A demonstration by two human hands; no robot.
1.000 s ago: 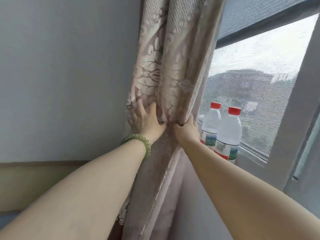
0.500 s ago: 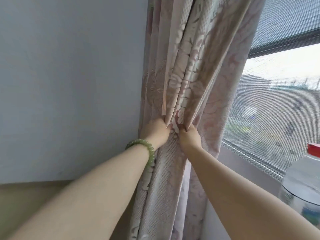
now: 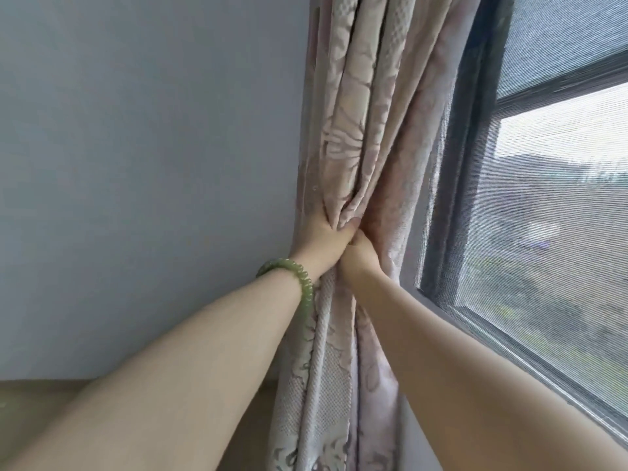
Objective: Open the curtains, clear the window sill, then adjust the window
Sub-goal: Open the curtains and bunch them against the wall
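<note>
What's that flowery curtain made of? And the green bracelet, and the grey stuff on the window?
The pale pink flower-patterned curtain looks like thick woven cloth: it bunches into soft folds with a slightly shiny pattern. The green beaded bracelet looks like glossy stone or glass; I can't tell which. The grey window screen seems fine mesh you can see through.

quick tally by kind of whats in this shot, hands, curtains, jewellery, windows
pink floral fabric curtain: 1
bare hands gripping it: 2, left hand, right hand
green beaded bracelet: 1
dark-framed window with mesh screen: 1
total: 5
</note>
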